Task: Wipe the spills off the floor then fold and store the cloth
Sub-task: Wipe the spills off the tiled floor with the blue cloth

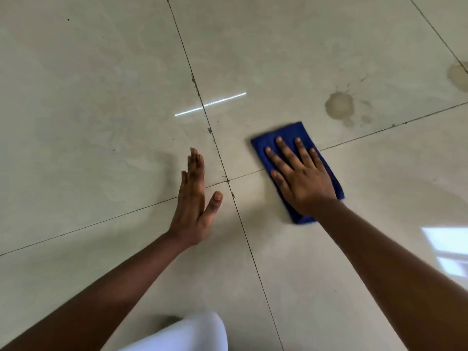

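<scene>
A folded blue cloth (291,134) lies flat on the pale tiled floor (101,72), right of where the grout lines cross. My right hand (301,177) presses down on it, palm flat and fingers spread. My left hand (193,198) hovers edge-on over the floor to the left of the crossing, fingers straight, holding nothing. A brownish spill (339,106) with small splatter marks sits just beyond the cloth to the upper right. A second brown spill (458,74) lies at the right edge.
Dark grout lines (215,140) divide the large glossy tiles. A light streak reflection (210,104) and a window reflection (448,249) show on the floor. White clothing over my knee (187,335) fills the bottom centre.
</scene>
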